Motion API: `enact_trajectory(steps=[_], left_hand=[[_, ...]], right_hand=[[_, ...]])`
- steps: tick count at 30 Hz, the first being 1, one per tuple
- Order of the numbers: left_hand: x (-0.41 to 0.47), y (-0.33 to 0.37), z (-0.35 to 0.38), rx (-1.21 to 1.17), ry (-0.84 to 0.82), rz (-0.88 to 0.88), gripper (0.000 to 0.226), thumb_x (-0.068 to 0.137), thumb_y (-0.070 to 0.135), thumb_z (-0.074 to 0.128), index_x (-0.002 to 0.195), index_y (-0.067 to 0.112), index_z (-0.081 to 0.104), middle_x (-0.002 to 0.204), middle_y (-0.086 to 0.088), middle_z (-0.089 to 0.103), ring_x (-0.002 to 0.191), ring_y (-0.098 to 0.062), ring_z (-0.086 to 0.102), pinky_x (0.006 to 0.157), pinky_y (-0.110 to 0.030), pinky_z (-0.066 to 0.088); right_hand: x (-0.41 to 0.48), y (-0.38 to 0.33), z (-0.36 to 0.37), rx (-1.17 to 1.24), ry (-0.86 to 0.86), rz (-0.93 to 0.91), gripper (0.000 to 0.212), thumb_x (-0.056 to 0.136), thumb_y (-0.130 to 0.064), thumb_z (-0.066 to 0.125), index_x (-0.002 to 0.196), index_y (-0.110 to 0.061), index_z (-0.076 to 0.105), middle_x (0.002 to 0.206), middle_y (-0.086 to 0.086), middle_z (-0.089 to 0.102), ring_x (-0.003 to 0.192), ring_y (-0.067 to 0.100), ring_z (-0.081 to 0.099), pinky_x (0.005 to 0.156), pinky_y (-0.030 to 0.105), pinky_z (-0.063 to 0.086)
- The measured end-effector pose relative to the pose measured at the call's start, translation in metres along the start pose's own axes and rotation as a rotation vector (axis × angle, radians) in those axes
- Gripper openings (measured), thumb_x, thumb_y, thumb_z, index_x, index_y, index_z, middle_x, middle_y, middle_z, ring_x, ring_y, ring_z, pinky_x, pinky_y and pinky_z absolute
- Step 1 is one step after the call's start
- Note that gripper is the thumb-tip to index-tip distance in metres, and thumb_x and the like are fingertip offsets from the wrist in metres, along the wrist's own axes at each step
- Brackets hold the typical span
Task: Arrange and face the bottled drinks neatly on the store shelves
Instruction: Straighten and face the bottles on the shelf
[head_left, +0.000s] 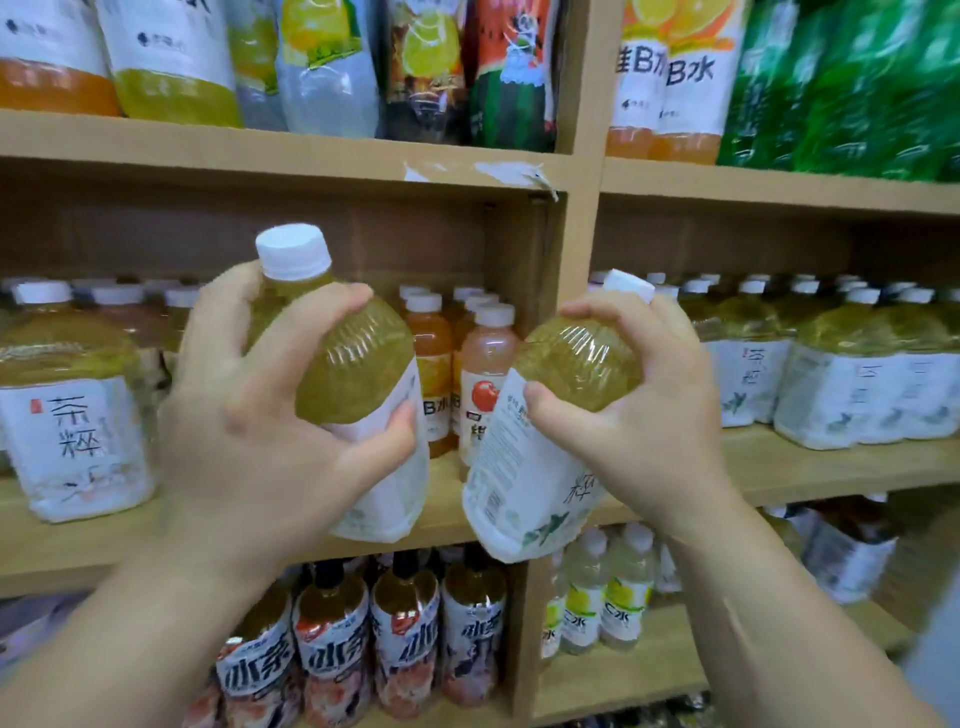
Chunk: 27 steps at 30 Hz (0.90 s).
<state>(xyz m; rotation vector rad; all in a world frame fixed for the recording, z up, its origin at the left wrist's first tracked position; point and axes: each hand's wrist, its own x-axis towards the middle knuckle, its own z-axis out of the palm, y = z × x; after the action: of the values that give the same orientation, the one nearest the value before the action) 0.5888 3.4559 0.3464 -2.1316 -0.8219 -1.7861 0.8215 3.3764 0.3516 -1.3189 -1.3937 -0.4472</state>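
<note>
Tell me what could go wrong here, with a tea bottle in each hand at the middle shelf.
1. The right hand grips the tilted right bottle only around its shoulder; it could slip.
2. The left bottle, in the left hand, is in front of the small juice bottles; pushing in could topple them.
3. The right bottle shows its fine print to the camera; it may end up misfaced.

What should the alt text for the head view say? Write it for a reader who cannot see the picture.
The left hand grips a near-upright bottle of yellow drink and the right hand a tilted bottle of the same, both white-capped, in front of wooden shelves. Rows of other bottled drinks stand on the shelves.
</note>
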Motion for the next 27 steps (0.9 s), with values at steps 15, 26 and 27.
enact_trajectory(steps=[15, 26, 27], left_hand=[[-0.018, 0.244, 0.222, -0.299, -0.204, -0.105, 0.068, 0.061, 0.046, 0.080, 0.125, 0.044, 0.056, 0.136, -0.001, 0.048, 0.127, -0.024, 0.050, 0.096, -0.044, 0.052], [0.015, 0.300, 0.361, -0.041, -0.392, -0.147, 0.068, 0.073, 0.050, 0.079, 0.134, 0.046, 0.049, 0.150, 0.001, 0.035, 0.139, -0.026, 0.036, 0.094, -0.042, 0.050], [0.015, 0.301, 0.369, -0.015, -0.411, -0.152, 0.068, 0.074, 0.052, 0.078, 0.135, 0.046, 0.048, 0.150, 0.001, 0.034, 0.138, -0.026, 0.036, 0.092, -0.041, 0.050]], right_hand=[[-0.033, 0.201, -0.222, -0.309, -0.040, 0.135, 0.051, 0.065, -0.052, 0.078, 0.113, -0.043, 0.061, 0.104, -0.011, 0.049, 0.090, 0.004, 0.047, 0.066, 0.019, 0.041], [-0.039, 0.287, -0.289, -0.364, -0.015, 0.165, 0.054, 0.062, -0.054, 0.078, 0.111, -0.047, 0.057, 0.100, -0.013, 0.046, 0.079, 0.009, 0.053, 0.059, 0.032, 0.051], [-0.038, 0.292, -0.289, -0.377, -0.014, 0.164, 0.055, 0.062, -0.055, 0.078, 0.112, -0.047, 0.056, 0.100, -0.012, 0.046, 0.079, 0.011, 0.053, 0.058, 0.033, 0.053]])
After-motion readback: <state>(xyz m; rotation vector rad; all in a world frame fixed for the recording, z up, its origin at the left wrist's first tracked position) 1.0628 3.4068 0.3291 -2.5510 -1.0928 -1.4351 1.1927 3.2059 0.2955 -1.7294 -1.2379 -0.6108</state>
